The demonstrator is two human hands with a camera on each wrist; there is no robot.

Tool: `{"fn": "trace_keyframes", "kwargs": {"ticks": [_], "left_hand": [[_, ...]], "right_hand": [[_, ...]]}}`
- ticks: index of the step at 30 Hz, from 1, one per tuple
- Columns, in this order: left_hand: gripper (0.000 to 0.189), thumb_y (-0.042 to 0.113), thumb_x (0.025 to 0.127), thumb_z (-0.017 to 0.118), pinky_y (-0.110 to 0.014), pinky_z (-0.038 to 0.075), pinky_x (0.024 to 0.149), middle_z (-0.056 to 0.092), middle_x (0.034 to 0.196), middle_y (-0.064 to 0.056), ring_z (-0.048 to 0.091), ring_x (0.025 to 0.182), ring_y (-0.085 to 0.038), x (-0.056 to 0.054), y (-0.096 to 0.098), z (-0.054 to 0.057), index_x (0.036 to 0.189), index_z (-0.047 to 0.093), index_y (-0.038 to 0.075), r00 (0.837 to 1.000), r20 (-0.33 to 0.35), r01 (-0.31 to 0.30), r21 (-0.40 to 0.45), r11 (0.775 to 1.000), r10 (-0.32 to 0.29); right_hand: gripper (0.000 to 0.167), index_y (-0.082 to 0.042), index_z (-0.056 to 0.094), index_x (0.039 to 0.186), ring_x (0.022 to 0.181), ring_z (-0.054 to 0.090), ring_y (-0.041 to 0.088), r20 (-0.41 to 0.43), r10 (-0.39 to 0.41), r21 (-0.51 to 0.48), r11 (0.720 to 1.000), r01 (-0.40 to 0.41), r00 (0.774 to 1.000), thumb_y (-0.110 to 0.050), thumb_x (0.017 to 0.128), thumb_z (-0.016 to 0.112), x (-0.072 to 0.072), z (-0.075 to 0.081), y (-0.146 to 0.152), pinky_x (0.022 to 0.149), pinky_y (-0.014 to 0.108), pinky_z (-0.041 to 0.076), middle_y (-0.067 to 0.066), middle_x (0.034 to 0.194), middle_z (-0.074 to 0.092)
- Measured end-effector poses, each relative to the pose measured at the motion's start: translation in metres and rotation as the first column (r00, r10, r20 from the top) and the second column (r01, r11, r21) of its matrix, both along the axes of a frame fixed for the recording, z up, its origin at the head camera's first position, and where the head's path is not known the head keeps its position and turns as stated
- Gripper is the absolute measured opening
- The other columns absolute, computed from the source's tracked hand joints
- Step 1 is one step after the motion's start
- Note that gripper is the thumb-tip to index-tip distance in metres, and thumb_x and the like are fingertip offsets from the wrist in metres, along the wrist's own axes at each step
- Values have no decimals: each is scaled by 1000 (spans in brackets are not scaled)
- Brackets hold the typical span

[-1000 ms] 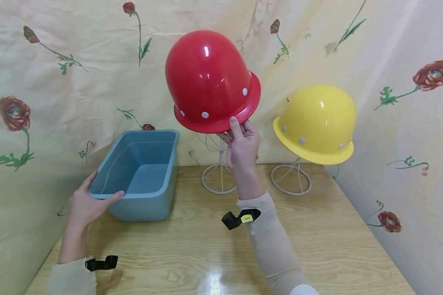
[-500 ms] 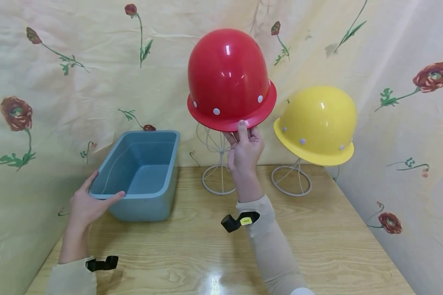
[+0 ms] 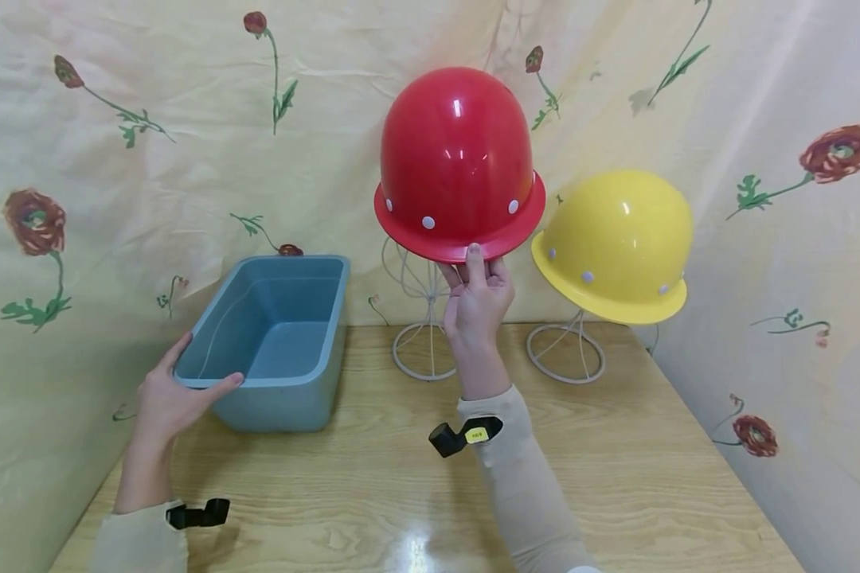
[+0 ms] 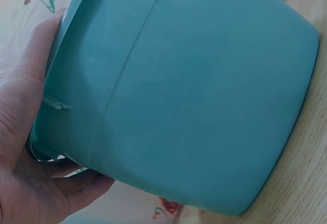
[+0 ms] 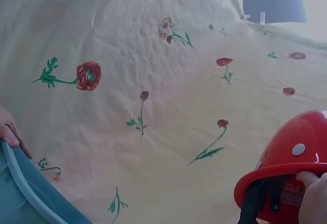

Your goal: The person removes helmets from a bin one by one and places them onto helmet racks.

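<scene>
My right hand (image 3: 478,306) pinches the front brim of a red hard hat (image 3: 459,151), thumb on top and fingers beneath. The hat is upright over a white wire stand (image 3: 430,342), whose upper part it partly hides. In the right wrist view, the hat (image 5: 296,144) shows a dark strap inside. My left hand (image 3: 172,402) grips the near left corner of a blue-green plastic tub (image 3: 272,406). Its thumb lies over the rim, and the left wrist view shows fingers (image 4: 82,191) curled under that rim.
A yellow hard hat (image 3: 619,239) hangs tilted on a second wire stand (image 3: 564,350) at the right. The wooden table (image 3: 373,493) meets flowered cloth (image 3: 150,175) at the back and sides.
My right hand has carried the red hard hat rightward, turning it more level and lowering it slightly at the end. My left hand and the tub have stayed put.
</scene>
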State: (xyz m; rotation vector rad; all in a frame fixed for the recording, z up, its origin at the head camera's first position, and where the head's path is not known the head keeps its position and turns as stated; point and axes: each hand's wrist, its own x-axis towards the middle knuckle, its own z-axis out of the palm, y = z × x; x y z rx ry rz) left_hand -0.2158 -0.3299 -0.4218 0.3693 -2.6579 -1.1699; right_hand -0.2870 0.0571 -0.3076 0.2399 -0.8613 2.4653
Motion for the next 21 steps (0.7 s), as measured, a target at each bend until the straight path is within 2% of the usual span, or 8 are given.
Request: {"fn": "trace_keyframes", "kwargs": {"ticks": [6,13,21], "left_hand": [[120,53,85,86,-83,38,109,27,169,-37,35,146,-61,-1,0,-1,173,13,18,1000,-18,0,-3,1000,0],[120,52,85,86,-84,38,108,26,169,-36,35,146,-61,-1,-1,-2,173,12,19,1000,-16,1,2,1000,-1],[120,53,85,86,-84,37,109,25,169,-37,34,147,-62,-1,-1,-2,173,13,18,1000,-11,0,-6,1000,0]], "right_hand": [[36,2,62,143,104,81,21,4,1,-27,1000,0,1000,-8,108,59,-1,-3,-2,88,33,65,11,123,74],[34,7,62,140,91,81,18,29,-10,-91,996,12,1000,-3,107,57,-4,-7,-6,79,31,67,8,109,75],[34,6,63,139,92,81,19,31,2,-86,996,1,1000,-2,107,58,-7,-15,-7,79,31,67,7,109,75]]}}
